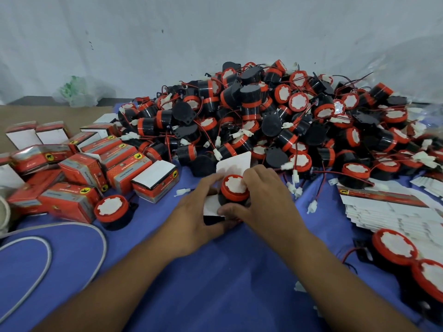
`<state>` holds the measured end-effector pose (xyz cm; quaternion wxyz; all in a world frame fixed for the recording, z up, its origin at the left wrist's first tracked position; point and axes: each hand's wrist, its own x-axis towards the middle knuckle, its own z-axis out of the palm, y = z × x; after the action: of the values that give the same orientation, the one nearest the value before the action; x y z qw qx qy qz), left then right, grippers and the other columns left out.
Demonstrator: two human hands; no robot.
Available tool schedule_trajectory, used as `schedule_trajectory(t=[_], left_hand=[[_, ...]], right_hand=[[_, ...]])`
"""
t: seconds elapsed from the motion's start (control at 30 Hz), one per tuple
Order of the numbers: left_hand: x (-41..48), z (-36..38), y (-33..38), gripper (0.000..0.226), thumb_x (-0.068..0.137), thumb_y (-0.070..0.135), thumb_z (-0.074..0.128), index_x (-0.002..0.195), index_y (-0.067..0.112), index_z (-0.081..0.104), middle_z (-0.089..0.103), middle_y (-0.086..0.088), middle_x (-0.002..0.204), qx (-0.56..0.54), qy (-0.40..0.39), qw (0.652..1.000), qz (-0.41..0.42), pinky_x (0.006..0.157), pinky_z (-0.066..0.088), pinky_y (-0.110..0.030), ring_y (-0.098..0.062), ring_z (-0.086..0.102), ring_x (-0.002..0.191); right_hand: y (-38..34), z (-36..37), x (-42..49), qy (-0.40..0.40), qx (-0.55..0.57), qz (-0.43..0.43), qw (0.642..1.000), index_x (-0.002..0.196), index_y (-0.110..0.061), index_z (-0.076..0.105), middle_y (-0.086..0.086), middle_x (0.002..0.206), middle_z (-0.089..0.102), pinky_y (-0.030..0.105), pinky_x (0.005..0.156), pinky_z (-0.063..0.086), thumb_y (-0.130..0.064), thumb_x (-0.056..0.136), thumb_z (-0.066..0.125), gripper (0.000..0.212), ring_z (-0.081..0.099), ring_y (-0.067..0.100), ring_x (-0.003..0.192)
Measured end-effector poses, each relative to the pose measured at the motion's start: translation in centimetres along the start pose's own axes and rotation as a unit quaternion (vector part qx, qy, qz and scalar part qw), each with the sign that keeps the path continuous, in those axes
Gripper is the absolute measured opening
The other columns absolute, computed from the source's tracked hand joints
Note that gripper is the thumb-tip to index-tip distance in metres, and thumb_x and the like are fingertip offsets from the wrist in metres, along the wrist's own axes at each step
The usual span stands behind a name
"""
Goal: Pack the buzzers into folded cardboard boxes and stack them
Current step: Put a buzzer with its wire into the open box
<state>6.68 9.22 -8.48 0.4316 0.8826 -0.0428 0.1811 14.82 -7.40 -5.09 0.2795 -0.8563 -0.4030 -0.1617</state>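
- Red cap, white disc on top, black body: the buzzer [234, 188] stands mid-cloth [215, 283], right between the hands.
- The left hand [191, 212] grips the box [236, 161] by its side. The right hand [271, 197] clamps the buzzer, fingers on the cap.
- The box is white inside with its flap up behind, and the buzzer's base is in its mouth.
- Red boxes [84, 168] lie jumbled on the left, contents hidden.
- A loose pile [275, 116] rises behind, and flat blanks [388, 212] lie on the right.
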Motion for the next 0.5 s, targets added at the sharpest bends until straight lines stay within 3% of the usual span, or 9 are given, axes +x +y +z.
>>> schedule_trajectory(t=[0.17, 0.3, 0.37, 0.43, 0.5], left_hand=[[0.1, 0.2, 0.0, 0.084, 0.079, 0.047, 0.076, 0.145, 0.056, 0.024, 0.048, 0.037, 0.135, 0.009, -0.002, 1.000, 0.030, 0.094, 0.041, -0.006, 0.010, 0.050, 0.123], [0.0, 0.3, -0.4, 0.081, 0.082, 0.036, 0.077, 0.148, 0.047, 0.032, 0.050, 0.027, 0.137, 0.045, -0.012, 0.998, 0.053, 0.101, 0.044, -0.019, 0.000, 0.050, 0.125], [-0.1, 0.3, -0.5, 0.073, 0.083, 0.032, 0.076, 0.145, 0.044, 0.039, 0.055, 0.018, 0.126, 0.063, -0.013, 0.996, 0.063, 0.095, 0.046, -0.023, -0.005, 0.054, 0.115], [-0.1, 0.2, -0.5, 0.062, 0.083, 0.023, 0.077, 0.137, 0.038, 0.052, 0.055, 0.011, 0.119, 0.072, -0.018, 0.995, 0.063, 0.091, 0.047, -0.026, -0.009, 0.055, 0.109], [-0.1, 0.1, -0.3, 0.050, 0.082, 0.017, 0.076, 0.128, 0.029, 0.062, 0.055, 0.011, 0.121, 0.063, -0.019, 0.996, 0.062, 0.093, 0.046, -0.025, -0.008, 0.055, 0.112]], right_hand=[[0.3, 0.1, 0.0, -0.007, -0.030, 0.007, 0.999, 0.097, -0.026, 0.046, -0.009, 0.096, 0.045, 0.031, 0.088, 0.026, -0.059, 0.077, 0.072, 0.047, 0.047, 0.014, 0.088], [0.2, 0.3, 0.0, -0.029, 0.003, 0.044, 0.999, 0.094, -0.028, 0.040, -0.010, 0.094, 0.042, 0.025, 0.089, 0.024, -0.067, 0.071, 0.072, 0.055, 0.037, 0.009, 0.086], [0.4, 0.0, 0.1, -0.051, 0.026, 0.018, 0.998, 0.091, -0.026, 0.050, -0.012, 0.088, 0.041, 0.026, 0.093, 0.028, -0.065, 0.076, 0.070, 0.046, 0.031, 0.005, 0.084], [0.7, -0.5, 0.2, -0.088, 0.021, -0.018, 0.996, 0.090, -0.022, 0.064, -0.010, 0.086, 0.044, 0.035, 0.106, 0.029, -0.058, 0.088, 0.063, 0.036, 0.037, 0.006, 0.083], [1.0, -0.7, 0.1, -0.117, -0.021, -0.034, 0.992, 0.088, -0.024, 0.071, -0.009, 0.091, 0.053, 0.039, 0.107, 0.027, -0.053, 0.097, 0.053, 0.035, 0.046, 0.011, 0.088]])
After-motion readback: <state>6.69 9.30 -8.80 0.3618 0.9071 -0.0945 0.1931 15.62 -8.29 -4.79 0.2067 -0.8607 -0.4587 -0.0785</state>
